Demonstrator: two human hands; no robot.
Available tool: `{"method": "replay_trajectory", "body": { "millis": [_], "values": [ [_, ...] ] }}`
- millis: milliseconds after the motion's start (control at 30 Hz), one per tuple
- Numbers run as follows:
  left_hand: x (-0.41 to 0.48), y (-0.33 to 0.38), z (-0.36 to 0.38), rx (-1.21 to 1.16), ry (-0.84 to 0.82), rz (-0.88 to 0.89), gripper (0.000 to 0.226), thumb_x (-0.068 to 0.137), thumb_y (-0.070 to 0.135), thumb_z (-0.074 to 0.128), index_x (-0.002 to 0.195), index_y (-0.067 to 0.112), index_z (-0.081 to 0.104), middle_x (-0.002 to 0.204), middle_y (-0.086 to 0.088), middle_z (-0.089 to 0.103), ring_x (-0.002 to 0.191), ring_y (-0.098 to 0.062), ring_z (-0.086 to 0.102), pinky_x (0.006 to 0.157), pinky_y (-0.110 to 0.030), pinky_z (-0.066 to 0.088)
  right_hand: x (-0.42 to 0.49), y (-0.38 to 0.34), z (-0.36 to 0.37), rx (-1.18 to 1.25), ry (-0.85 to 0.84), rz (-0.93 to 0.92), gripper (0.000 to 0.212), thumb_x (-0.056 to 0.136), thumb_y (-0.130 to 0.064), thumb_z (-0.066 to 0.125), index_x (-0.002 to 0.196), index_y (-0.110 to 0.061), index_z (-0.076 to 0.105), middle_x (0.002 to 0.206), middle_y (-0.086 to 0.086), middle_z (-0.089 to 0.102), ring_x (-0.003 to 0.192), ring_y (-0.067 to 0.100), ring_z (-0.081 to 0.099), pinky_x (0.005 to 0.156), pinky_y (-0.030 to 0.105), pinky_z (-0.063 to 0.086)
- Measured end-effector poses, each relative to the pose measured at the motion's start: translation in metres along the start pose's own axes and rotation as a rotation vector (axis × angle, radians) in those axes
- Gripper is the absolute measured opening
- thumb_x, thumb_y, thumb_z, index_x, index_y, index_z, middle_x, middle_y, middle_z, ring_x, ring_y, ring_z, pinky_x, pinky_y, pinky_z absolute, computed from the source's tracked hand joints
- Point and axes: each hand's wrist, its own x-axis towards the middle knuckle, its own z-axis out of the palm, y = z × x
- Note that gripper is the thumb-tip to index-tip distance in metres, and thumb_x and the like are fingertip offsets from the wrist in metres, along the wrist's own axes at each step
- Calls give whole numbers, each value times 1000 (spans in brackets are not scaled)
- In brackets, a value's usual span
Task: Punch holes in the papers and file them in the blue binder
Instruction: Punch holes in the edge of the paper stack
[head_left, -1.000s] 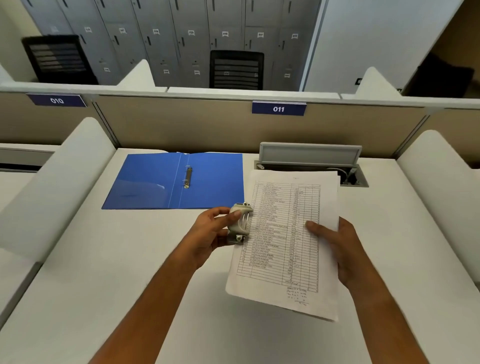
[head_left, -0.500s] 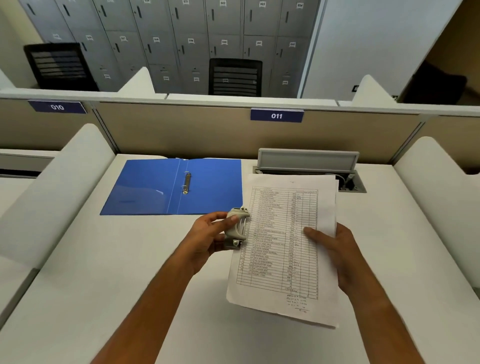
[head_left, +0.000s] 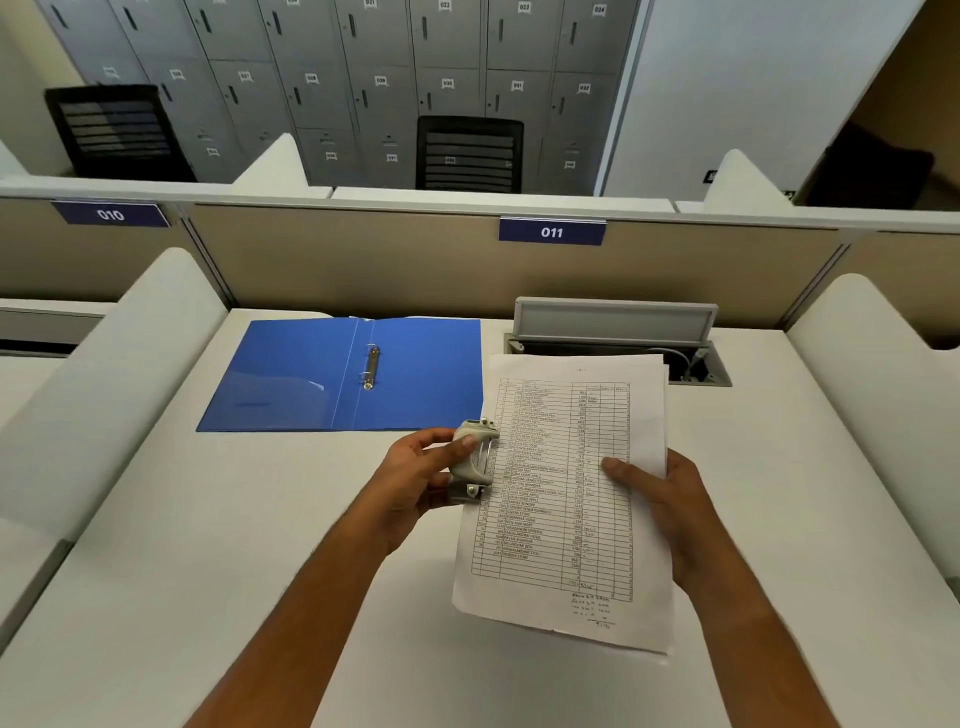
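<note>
My right hand holds a thin stack of printed papers above the white desk, thumb on the top sheet's table of text. My left hand grips a small grey hole punch, set against the middle of the papers' left edge. The blue binder lies open and flat at the back left of the desk. Its metal ring clasp sits on the spine. No sheet lies in the binder.
A grey cable hatch stands open at the back of the desk, right behind the papers. White rounded dividers flank the desk on both sides. A beige partition labelled 011 closes the far edge.
The view has tilted up slightly, so everything sits lower in the frame. Both hands keep their hold, with the punch staying against the papers' left edge.
</note>
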Motion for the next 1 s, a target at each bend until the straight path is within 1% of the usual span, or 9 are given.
{"method": "replay_trajectory", "body": {
  "millis": [133,300,500,600,733,900,1000],
  "values": [
    [1,1,1,-2,0,8,59,80,34,81,130,7,66,108,-15,80,93,-34,80,71,-36,67,0,-3,1,-17,8,-9,31,95,-6,77,126,-9,75,113,12,83,101,35,81,93,56,64],
    [3,2,2,9,-2,4,58,80,34,81,130,7,67,108,-14,80,94,-34,80,74,-38,67,1,-4,1,-22,11,-12,30,95,-7,77,125,-8,75,113,11,83,101,34,82,89,51,65],
    [2,4,3,-18,-36,-15,48,81,29,80,121,6,73,105,-15,81,88,-30,79,70,-36,67,3,-4,2,-12,19,-7,27,95,-5,77,121,-8,76,110,11,84,96,33,82,76,42,68],
    [3,5,1,-19,-51,-31,45,81,26,80,120,4,74,108,-17,80,89,-29,79,70,-35,66,3,-2,2,-9,14,-5,28,95,-5,76,123,-8,76,111,11,84,98,33,82,80,45,68],
    [5,4,-1,-21,-50,-43,45,82,25,80,121,4,75,113,-19,79,95,-29,79,73,-36,67,3,-1,2,-13,21,0,29,95,-6,77,124,-9,76,111,11,84,99,34,82,89,54,65],
    [3,6,0,-18,-55,-55,38,87,25,78,120,5,74,110,-17,80,91,-28,79,70,-34,66,3,0,1,3,9,3,31,94,-6,77,125,-8,76,113,12,83,101,36,81,92,56,64],
    [2,7,1,-31,-56,-57,43,83,28,79,120,6,74,108,-15,80,90,-29,79,70,-35,66,4,-2,0,11,7,-3,31,94,-6,77,125,-7,75,113,13,83,100,37,81,91,55,64]
  ]
}}
